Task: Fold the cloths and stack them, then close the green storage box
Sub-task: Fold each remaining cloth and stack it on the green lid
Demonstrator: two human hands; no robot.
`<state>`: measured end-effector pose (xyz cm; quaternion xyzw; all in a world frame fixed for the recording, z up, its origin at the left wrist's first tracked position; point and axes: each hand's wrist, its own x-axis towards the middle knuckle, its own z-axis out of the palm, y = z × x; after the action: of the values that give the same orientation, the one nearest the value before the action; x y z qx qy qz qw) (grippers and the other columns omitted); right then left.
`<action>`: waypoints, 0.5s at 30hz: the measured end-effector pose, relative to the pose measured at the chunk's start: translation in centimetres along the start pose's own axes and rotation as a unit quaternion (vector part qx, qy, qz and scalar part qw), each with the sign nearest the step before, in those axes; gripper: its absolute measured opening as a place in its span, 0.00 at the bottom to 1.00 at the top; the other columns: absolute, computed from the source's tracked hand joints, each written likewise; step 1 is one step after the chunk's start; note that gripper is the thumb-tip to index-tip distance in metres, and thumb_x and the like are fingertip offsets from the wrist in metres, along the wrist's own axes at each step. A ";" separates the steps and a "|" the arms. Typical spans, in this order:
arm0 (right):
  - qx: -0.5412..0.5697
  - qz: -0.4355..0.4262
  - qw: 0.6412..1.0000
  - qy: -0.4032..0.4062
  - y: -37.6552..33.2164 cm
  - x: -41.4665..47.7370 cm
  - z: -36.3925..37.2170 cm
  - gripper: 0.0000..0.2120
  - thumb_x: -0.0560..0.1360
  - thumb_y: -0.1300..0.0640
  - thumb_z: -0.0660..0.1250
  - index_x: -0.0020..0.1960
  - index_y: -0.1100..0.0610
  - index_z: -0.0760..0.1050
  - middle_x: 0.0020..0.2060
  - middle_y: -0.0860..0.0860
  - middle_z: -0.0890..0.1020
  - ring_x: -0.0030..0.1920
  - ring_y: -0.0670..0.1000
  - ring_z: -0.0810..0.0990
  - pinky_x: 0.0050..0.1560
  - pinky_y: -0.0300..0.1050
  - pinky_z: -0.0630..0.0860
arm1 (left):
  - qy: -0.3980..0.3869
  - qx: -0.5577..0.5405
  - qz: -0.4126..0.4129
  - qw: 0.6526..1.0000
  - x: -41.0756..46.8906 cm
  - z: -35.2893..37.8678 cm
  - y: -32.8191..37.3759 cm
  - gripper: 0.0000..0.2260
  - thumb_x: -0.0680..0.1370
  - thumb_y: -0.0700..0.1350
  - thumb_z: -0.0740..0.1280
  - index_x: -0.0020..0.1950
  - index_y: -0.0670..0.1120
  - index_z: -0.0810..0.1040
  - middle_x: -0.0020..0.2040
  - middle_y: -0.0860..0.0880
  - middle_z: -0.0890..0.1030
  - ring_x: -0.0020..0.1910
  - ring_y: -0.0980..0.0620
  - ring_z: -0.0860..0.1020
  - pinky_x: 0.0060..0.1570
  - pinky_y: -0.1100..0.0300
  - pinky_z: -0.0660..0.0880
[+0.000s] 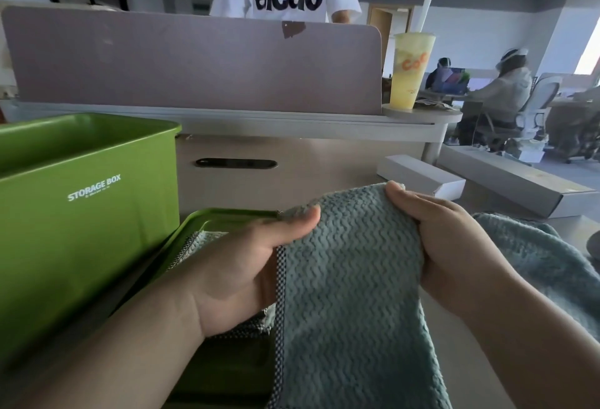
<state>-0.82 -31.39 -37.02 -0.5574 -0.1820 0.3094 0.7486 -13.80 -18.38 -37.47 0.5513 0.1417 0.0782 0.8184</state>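
Teal cloth [350, 295] held up near centre, over the bench [324, 168]. Left hand [246, 265] and right hand [448, 246] each pinch its top edge, thumbs in front, fingers hidden behind. Green storage box [87, 214] open at left, lid [224, 217] beside it. Risk: one pinch slips and the fold skews; the hanging end may snag the lid.

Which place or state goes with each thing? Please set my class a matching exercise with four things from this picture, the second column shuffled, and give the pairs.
Things
1. green storage box
2. green lid
3. teal cloth with checked trim
4. yellow drink cup

Places or states
A. gripped by the left hand and the right hand
B. stands on the ledge next to the divider
C. stands open at the left
D. lies on the desk beside the box

Pairs: 1-C, 2-D, 3-A, 4-B
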 end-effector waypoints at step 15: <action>-0.094 -0.019 0.993 -0.075 0.6 0.4 -0.3 0.22 0.72 0.47 0.66 0.50 0.66 0.82 0.51 0.64 0.83 0.50 0.62 0.81 0.59 0.57 0.74 | 0.088 -0.011 0.020 0.996 0.2 -1.0 -0.3 0.18 0.66 0.54 0.69 0.45 0.41 0.85 0.47 0.41 0.86 0.41 0.46 0.85 0.45 0.53 0.76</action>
<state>-0.52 -31.26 -37.67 -0.5972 -0.2765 0.3179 0.6825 -13.90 -17.55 -38.17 0.5357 0.2013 0.1450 0.8071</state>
